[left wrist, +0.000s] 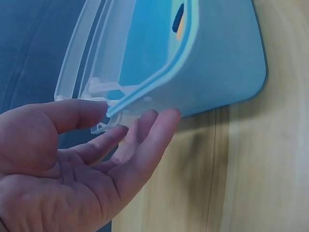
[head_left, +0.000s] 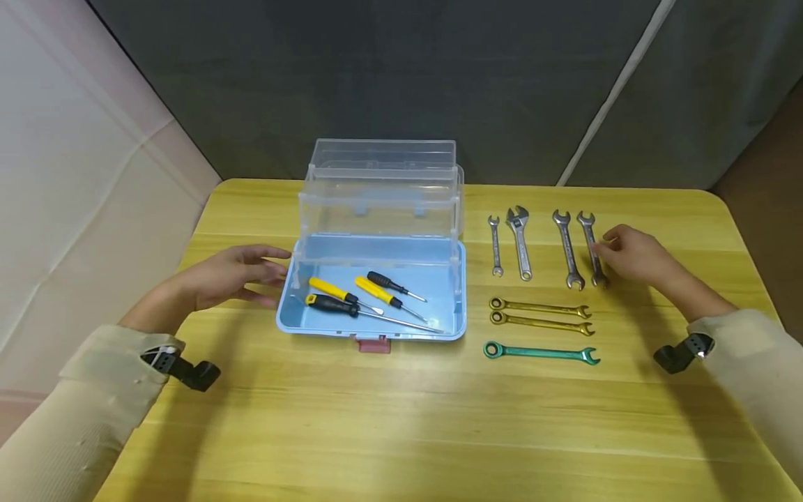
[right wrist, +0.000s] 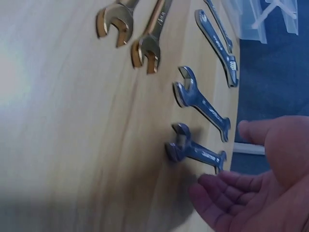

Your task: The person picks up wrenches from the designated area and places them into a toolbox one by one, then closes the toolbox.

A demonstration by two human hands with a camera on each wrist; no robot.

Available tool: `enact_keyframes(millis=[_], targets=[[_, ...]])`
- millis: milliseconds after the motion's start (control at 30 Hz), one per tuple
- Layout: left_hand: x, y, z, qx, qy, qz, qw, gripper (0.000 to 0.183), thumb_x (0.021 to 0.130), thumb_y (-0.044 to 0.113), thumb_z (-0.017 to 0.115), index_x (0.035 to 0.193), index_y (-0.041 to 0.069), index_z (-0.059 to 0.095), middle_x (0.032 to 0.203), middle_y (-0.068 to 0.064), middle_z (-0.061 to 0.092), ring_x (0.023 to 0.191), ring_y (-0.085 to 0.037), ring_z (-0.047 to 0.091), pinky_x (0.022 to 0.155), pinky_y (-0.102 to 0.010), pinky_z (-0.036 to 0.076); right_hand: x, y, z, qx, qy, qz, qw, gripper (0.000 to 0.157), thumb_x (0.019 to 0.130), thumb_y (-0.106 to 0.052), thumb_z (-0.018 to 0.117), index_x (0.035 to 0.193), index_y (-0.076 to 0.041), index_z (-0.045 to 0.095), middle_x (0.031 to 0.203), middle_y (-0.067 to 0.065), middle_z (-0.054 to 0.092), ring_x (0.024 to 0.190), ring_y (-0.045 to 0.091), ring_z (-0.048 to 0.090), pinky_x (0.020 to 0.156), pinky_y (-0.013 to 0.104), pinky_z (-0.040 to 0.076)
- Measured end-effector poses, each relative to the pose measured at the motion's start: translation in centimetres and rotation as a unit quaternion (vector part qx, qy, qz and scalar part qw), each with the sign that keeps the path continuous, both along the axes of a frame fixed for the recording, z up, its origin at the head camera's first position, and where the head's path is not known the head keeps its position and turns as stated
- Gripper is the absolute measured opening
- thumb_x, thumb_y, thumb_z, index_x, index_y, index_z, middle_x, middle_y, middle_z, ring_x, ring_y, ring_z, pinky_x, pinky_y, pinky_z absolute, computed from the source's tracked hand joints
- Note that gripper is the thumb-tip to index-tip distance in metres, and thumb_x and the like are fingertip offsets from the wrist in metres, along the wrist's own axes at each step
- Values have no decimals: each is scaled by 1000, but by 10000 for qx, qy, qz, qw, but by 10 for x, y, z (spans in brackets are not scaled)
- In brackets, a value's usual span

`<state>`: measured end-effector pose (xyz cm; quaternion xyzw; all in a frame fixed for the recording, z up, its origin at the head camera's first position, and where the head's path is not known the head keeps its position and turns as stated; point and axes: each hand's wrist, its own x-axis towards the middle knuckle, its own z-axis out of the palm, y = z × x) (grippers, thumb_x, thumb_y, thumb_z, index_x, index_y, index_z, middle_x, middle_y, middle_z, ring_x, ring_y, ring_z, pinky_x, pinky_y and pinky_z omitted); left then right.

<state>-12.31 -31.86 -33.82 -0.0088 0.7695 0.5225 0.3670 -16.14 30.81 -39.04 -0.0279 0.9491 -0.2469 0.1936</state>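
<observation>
A blue toolbox [head_left: 371, 338] with a raised clear lid and trays [head_left: 383, 178] stands on the table. Beside its left end is my left hand [head_left: 228, 277], fingers loosely bent; in the left wrist view the fingertips [left wrist: 166, 118] are at the box's corner, and whether they touch it is hard to tell. My right hand [head_left: 633, 254] hovers by the rightmost silver open-end wrench [head_left: 592, 244], holding nothing; the right wrist view shows its loosely curled fingers next to that wrench [right wrist: 203, 153]. Another silver wrench [head_left: 567, 247] lies to its left.
Inside the box lie yellow and black screwdrivers [head_left: 379, 291]. An adjustable wrench [head_left: 520, 244] and a small wrench [head_left: 495, 244] are right of the box. Nearer lie two gold ratchet wrenches [head_left: 542, 307] and a green one [head_left: 542, 353]. A dark curtain [head_left: 389, 77] hangs behind the table.
</observation>
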Motion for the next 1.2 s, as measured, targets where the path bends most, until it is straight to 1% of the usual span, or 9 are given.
enact_keyframes(millis=[100, 200, 300, 400, 500, 600, 867, 1033, 1200], targets=[[-1, 1, 0, 56, -198, 21, 9998, 57, 107, 8, 50, 155, -6, 24, 139, -22, 53, 117, -23, 63, 94, -45, 57, 2, -3, -4, 7, -124, -162, 9998, 65, 107, -42, 48, 127, 19, 43, 114, 39, 57, 96, 44, 59, 73, 47, 52], [-1, 3, 1, 137, -311, 29, 9994, 59, 105, 7, 54, 154, -8, 23, 126, -11, 63, 110, -20, 66, 94, -43, 58, 2, -4, -8, -55, -213, -246, 9995, 56, 106, -41, 50, 113, 14, 54, 92, 24, 66, 76, 32, 56, 61, 37, 45], [-2, 6, 1, 204, -336, 83, 9992, 61, 104, 5, 56, 153, -9, 23, 117, -6, 66, 106, -21, 68, 93, -43, 58, 1, -5, -12, -100, -227, -301, 9992, 47, 105, -39, 53, 96, 7, 62, 72, 10, 66, 63, 23, 49, 54, 33, 38], [-2, 8, -1, 160, -358, 179, 9991, 59, 102, 2, 58, 150, -10, 25, 113, -6, 65, 103, -22, 69, 92, -42, 59, -1, -6, -15, -85, -216, -312, 9992, 44, 104, -37, 55, 83, 1, 65, 63, 5, 63, 58, 20, 46, 51, 33, 35], [-1, 10, -3, 61, -326, 230, 9992, 55, 101, -1, 58, 146, -10, 28, 111, -8, 62, 99, -21, 69, 89, -40, 60, -2, -8, -17, -45, -183, -283, 9994, 43, 103, -35, 58, 76, -2, 66, 61, 5, 61, 56, 19, 45, 50, 33, 35], [-1, 10, -5, 4, -260, 236, 9994, 50, 99, -4, 58, 141, -8, 31, 109, -9, 60, 94, -20, 69, 86, -38, 61, -3, -10, -17, 37, -141, -257, 9996, 42, 102, -31, 59, 75, -1, 67, 60, 5, 61, 56, 19, 47, 51, 33, 37], [-3, 10, -10, -11, -258, 160, 9995, 46, 99, -6, 58, 137, -1, 32, 107, -10, 58, 93, -21, 69, 84, -38, 62, -5, -11, -14, 484, -187, -151, 9985, 49, 104, -33, 52, 66, -7, 70, 58, 3, 57, 57, 20, 49, 52, 32, 35], [-4, 11, -10, -116, -212, 129, 9996, 48, 99, -6, 58, 138, 0, 31, 109, -12, 57, 94, -22, 69, 84, -40, 62, -9, -13, -11, 475, -426, -105, 9979, 48, 101, -32, 47, 67, -8, 71, 60, 3, 56, 59, 21, 47, 54, 33, 35], [-3, 12, -9, -197, -146, 109, 9996, 48, 99, -5, 58, 139, -1, 31, 110, -14, 55, 93, -22, 68, 83, -40, 62, -10, -11, -12, 327, -610, -196, 9974, 47, 99, -33, 47, 69, -6, 70, 61, 3, 60, 59, 21, 49, 55, 33, 37]])
